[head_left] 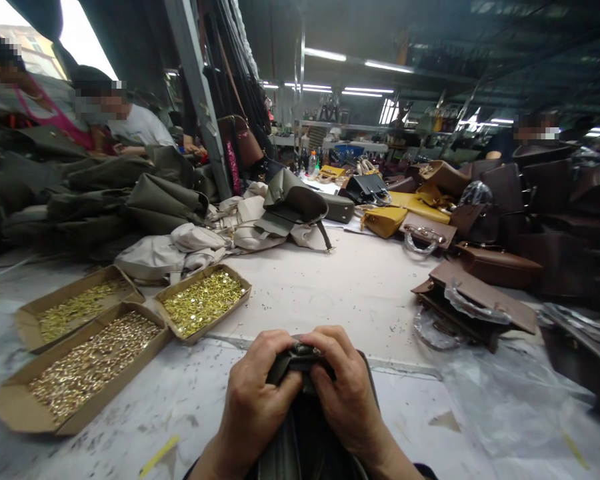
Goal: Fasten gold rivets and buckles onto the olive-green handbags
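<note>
A dark olive handbag (pixel 293 440) is between my hands at the table's near edge, its upper edge pinched up toward me. My left hand (pixel 260 393) closes on that edge from the left, thumb below and fingers above. From the other side my right hand (pixel 345 390) grips the same edge, its fingertips close to the left ones. Whatever small part lies under the fingertips is hidden. To the left stand a cardboard tray of gold studs (pixel 203 300), a tray of copper-toned small fittings (pixel 97 363) and a tray of gold pins (pixel 80 310).
Olive bag pieces (pixel 165 200) and pale cloth bags (pixel 180 250) are heaped at the left and back. Brown handbags (pixel 480 297) and yellow bags (pixel 387 220) crowd the right, with plastic film (pixel 510 393) before them. A metal post (pixel 205 100) rises behind; people sit at the far left.
</note>
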`<action>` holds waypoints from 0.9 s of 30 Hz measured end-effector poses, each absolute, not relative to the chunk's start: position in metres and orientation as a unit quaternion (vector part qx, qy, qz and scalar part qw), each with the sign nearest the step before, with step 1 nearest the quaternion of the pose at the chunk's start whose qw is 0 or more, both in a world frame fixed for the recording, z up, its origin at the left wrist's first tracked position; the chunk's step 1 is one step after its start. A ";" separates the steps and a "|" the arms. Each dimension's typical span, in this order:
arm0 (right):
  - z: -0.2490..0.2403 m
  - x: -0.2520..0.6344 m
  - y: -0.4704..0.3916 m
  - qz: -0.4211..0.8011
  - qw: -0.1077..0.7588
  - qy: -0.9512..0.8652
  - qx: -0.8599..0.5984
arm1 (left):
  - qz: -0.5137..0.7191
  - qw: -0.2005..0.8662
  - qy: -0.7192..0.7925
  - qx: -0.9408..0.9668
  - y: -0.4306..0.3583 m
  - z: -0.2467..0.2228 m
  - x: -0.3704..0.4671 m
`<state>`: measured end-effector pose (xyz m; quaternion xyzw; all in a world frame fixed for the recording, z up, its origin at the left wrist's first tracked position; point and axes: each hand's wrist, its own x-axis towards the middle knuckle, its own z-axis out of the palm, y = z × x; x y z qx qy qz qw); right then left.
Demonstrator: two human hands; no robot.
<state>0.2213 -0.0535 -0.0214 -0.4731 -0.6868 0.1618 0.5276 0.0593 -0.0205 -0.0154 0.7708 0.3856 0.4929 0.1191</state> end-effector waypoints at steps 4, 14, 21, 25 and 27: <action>-0.022 0.223 -0.054 0.096 0.508 -0.719 -0.464 | 0.485 0.105 0.360 0.790 -0.020 -0.014 0.057; -0.030 0.230 -0.056 -0.059 0.499 -0.769 -0.395 | 0.487 -0.017 0.306 0.818 -0.024 -0.027 0.047; -0.042 0.232 -0.068 -0.059 0.497 -0.789 -0.356 | 0.472 0.020 0.255 0.844 -0.032 -0.034 0.030; -0.040 0.234 -0.068 -0.057 0.497 -0.789 -0.357 | 0.468 0.027 0.237 0.851 -0.029 -0.032 0.028; -0.039 0.235 -0.067 -0.058 0.492 -0.792 -0.358 | 0.461 0.029 0.221 0.859 -0.026 -0.031 0.027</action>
